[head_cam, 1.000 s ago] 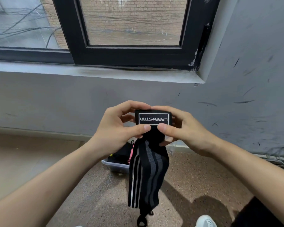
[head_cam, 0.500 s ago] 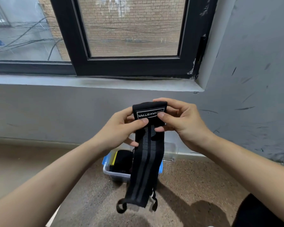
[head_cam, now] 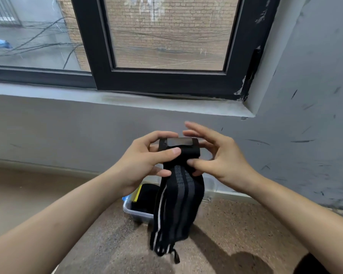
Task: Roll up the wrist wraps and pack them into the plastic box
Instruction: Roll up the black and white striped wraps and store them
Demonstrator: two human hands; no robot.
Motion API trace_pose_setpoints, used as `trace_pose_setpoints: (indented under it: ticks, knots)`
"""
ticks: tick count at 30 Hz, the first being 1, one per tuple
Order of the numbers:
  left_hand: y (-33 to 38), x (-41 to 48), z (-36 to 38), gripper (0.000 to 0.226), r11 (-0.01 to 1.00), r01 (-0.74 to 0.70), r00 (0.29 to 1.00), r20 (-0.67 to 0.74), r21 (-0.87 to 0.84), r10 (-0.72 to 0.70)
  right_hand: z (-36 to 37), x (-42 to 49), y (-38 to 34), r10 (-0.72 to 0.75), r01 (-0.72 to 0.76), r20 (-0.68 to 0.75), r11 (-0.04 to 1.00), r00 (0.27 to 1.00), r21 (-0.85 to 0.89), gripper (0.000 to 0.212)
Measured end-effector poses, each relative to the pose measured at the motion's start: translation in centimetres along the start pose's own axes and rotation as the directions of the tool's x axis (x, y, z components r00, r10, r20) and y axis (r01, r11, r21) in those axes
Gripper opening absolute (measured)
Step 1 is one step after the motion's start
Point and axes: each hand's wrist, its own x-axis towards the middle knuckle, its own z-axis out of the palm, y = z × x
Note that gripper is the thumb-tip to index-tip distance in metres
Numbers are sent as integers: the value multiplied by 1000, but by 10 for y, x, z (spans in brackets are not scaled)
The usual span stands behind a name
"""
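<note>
A black wrist wrap (head_cam: 179,196) with grey and white stripes hangs in front of me, its top end partly rolled with the label patch facing up. My left hand (head_cam: 145,163) grips the left end of the roll, thumb across its front. My right hand (head_cam: 216,159) presses its thumb on the roll's right front while its fingers spread straight behind the top. The tail with a thumb loop dangles low. Behind the wrap, a clear plastic box (head_cam: 135,213) stands on the floor; dark rolled wraps and something yellow lie inside.
A grey wall with a window sill (head_cam: 166,103) and a black window frame rises straight ahead. Speckled brown floor (head_cam: 236,224) spreads around the box. Cables lie by the wall at the far right.
The roll has turned over, so the label now faces up and less wrap hangs below. My right fingers have lifted off and spread out. The view tilted slightly upward.
</note>
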Motion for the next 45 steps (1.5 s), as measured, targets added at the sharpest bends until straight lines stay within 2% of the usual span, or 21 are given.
trace_pose_setpoints:
  ticks: [2, 5, 9, 13, 17, 20, 24, 26, 29, 33, 37, 39, 42, 45]
  knots:
    - [-1, 1, -3, 42, 999, -43, 999, 11, -19, 43, -1, 0, -3, 124, -127, 38, 989, 992, 81, 81]
    - [-4, 3, -2, 47, 994, -109, 994, 1, -24, 109, 5, 2, -4, 255, -272, 97, 932, 962, 239, 60]
    - [-11, 4, -1, 44, 985, -174, 984, -19, 17, 175, 11, 1, -5, 299, -337, 161, 874, 941, 350, 46]
    - [-17, 5, -1, 46, 956, -265, 963, -11, 127, 268, 11, -1, -3, 325, -357, 156, 893, 933, 275, 35]
    - [-25, 7, 2, 48, 900, -365, 926, -8, 238, 377, 12, -4, -3, 367, -396, 157, 885, 917, 245, 34]
    - [-30, 8, 6, 49, 839, -428, 892, 7, 336, 452, 16, -5, -3, 363, -382, 117, 879, 924, 285, 35]
    - [-33, 7, 11, 52, 851, -418, 898, 3, 318, 440, 20, -9, 3, 342, -330, 41, 860, 939, 390, 29]
    - [-32, 7, 10, 59, 829, -408, 894, -16, 383, 447, 17, -9, 3, 323, -311, 49, 843, 945, 439, 31]
    - [-27, 8, 6, 66, 859, -299, 938, -39, 416, 345, 12, -9, 2, 310, -288, 42, 814, 950, 505, 35]
    - [-21, 2, 9, 62, 972, -75, 996, -25, 222, 83, 10, -10, 3, 288, -270, 41, 829, 957, 490, 35]
    - [-15, -1, 13, 51, 993, 114, 993, 4, 39, -115, 12, -13, 7, 234, -236, 59, 869, 971, 434, 37]
    - [-13, -1, 14, 51, 988, 152, 988, 25, 14, -153, 13, -13, 9, 208, -214, 63, 882, 976, 419, 38]
    - [-13, -1, 14, 47, 990, 137, 991, -1, -31, -137, 15, -14, 11, 196, -199, 47, 909, 979, 367, 38]
    - [-11, -1, 14, 39, 982, 150, 989, 9, -116, -150, 14, -15, 11, 170, -169, 18, 955, 985, 244, 40]
